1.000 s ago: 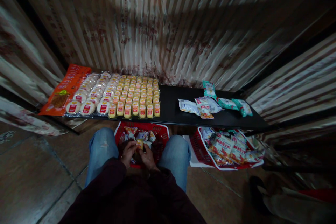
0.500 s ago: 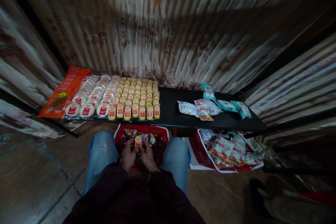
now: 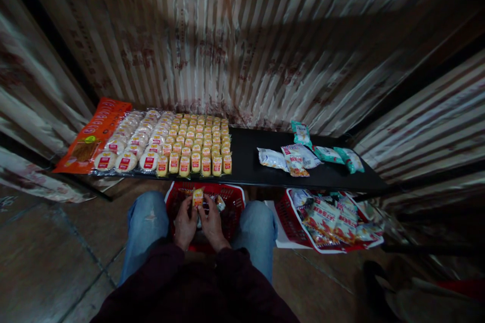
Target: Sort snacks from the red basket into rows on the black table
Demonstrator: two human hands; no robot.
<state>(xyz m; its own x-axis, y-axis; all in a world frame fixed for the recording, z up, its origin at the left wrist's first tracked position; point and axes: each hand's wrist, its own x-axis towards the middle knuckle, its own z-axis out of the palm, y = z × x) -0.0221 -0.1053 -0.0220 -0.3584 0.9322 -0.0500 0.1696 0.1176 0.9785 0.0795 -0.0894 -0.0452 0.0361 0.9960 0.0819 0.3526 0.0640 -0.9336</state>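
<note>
Between both hands I hold one small yellow wrapped cake with a red label, above the red basket between my knees. My left hand pinches its left side, and my right hand grips the right side, thumbs toward me. Under the hands, other wrapped snacks lie in the basket, mostly hidden and dark. On the black shelf just beyond stand rows of the same yellow cakes. To their left lie rows of round white wrapped crackers.
An orange snack bag lies at the shelf's left end. White-and-red packets and green packets lie loosely on its right half. A second red basket, full of packets, stands right of my knee. Striped curtain hangs behind.
Both hands have raised the yellow cake slightly and moved it forward, toward the shelf edge. The view has tilted very slightly; the packets on the shelf stay in place.
</note>
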